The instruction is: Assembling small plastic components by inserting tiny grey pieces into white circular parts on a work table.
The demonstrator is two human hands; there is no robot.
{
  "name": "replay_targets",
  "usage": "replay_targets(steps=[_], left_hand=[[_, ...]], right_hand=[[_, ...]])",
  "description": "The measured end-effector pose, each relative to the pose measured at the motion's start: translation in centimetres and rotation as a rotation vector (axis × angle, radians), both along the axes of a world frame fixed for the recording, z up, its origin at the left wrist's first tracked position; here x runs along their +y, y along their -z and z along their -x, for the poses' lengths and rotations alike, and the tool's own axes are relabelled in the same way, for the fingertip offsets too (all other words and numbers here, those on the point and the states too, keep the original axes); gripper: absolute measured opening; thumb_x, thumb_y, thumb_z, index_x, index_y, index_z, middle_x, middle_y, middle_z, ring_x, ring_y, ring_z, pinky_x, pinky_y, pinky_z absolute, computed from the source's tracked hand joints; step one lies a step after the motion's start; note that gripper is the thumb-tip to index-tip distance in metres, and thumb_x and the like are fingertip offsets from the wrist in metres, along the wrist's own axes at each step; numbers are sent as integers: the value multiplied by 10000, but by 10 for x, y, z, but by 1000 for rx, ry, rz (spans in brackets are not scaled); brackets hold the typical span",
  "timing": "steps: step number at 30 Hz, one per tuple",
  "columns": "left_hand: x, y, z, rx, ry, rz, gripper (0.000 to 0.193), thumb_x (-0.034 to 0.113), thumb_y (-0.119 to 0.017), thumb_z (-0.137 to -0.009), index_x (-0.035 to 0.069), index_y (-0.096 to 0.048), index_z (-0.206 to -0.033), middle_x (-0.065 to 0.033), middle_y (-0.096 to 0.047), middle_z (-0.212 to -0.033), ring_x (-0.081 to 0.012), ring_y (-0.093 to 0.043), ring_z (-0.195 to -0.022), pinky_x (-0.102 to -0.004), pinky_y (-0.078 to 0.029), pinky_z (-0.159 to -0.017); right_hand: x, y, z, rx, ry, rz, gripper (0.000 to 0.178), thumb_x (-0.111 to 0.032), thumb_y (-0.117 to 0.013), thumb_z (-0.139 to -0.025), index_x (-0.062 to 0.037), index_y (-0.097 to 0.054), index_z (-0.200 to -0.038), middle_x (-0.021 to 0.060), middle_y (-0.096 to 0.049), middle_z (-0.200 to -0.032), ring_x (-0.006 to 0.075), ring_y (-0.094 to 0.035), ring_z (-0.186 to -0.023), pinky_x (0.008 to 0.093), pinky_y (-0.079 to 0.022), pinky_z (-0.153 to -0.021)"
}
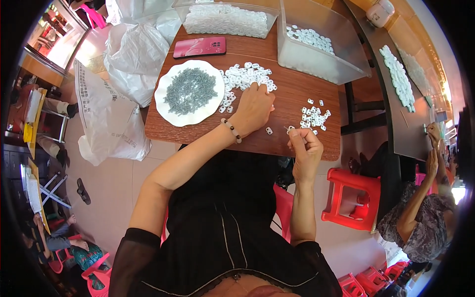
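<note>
My left hand, a beaded bracelet on its wrist, rests at the near edge of a heap of small white plastic pieces. Its fingers are curled down, and their tips are hidden beneath the hand. To the right, my right hand pinches a small white plastic piece between thumb and fingertips; something thin seems to stick out of it. One loose white piece lies between my hands. Beyond my right hand is a smaller group of white two-holed pieces. A scalloped white plate holds a pile of small grey screw-like pins.
A pink phone lies at the table's far left. Two clear bins of white pieces stand at the back. White sacks are at the left, a red stool at the right. Another person works at a dark table.
</note>
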State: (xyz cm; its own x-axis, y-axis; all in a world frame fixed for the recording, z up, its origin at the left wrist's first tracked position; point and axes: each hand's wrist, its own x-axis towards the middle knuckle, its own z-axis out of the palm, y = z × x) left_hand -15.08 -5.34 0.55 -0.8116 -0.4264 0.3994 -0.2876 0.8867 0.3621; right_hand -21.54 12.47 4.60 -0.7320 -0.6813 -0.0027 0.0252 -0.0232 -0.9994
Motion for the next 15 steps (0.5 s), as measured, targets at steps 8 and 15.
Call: replay_targets(steps=[8, 15], left_hand=[[3, -19, -39, 177, -1, -675, 241, 242, -653, -875, 6, -694, -895, -103, -667, -806, -205, -602, -711, -311, -468, -625], [26, -30, -83, 332, -84, -1688, 343, 360, -610, -936, 33, -686, -1006, -21, -673, -840, -37, -550, -697, -181, -438, -618]], right_hand=[[-4, 3, 3, -11, -21, 7, 146, -147, -646, -899, -35, -636, -806, -19, -561, -656, 29, -456, -594, 180, -341, -568], [-17, 0, -11, -7, -95, 11, 165, -125, -632, -905, -29, -617, -772, -36, -571, -650, 4, -475, -588, 167, -352, -550]])
